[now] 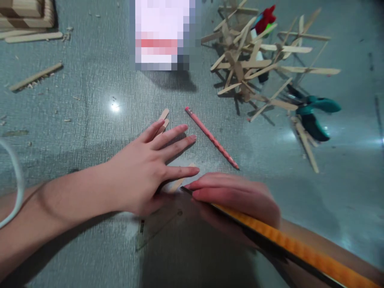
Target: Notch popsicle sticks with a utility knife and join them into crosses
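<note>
My left hand lies spread on the table with its fingers apart, over several wooden craft sticks. Between its little finger and thumb, part of another craft stick shows; the rest is hidden under the hand. My right hand is closed round a long orange and black tool that looks like a utility knife. Its dark, narrow tip points left and touches or nearly touches that stick; I cannot tell which. A pink pencil with an eraser rests just beyond both hands.
A tangle of craft sticks stands at the back right. Beside it are teal-handled pliers and a red object. Stacked sticks and a loose stick with shavings lie at left. A pale cable curves in from the left.
</note>
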{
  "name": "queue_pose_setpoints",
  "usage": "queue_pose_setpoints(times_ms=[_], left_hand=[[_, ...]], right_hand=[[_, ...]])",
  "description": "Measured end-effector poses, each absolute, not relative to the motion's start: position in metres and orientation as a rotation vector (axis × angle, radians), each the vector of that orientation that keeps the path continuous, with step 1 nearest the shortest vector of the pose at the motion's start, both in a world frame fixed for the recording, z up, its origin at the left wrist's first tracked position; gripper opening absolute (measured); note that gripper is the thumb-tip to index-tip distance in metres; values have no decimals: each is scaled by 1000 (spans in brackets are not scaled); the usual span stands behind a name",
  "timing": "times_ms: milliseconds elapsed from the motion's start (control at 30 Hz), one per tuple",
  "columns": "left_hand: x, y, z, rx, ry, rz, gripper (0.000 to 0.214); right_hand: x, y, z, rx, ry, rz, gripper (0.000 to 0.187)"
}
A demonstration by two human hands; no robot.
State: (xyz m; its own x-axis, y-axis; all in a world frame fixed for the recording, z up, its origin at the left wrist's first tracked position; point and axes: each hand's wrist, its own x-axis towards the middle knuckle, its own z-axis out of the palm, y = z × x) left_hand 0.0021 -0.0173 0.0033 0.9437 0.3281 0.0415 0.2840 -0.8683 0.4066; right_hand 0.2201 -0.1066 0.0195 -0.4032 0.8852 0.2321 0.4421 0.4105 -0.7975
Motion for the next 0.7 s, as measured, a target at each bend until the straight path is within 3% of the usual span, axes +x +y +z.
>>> queue_pose_setpoints(times_ms=[500, 700], left_hand=[[3, -17, 0, 2685, 447, 207, 60], [4, -17, 1, 2698, 438, 194, 66]], right_hand=[[223, -109, 14, -1137, -2069, 916, 31], [226, -112, 12, -1188, -2063, 911, 30]])
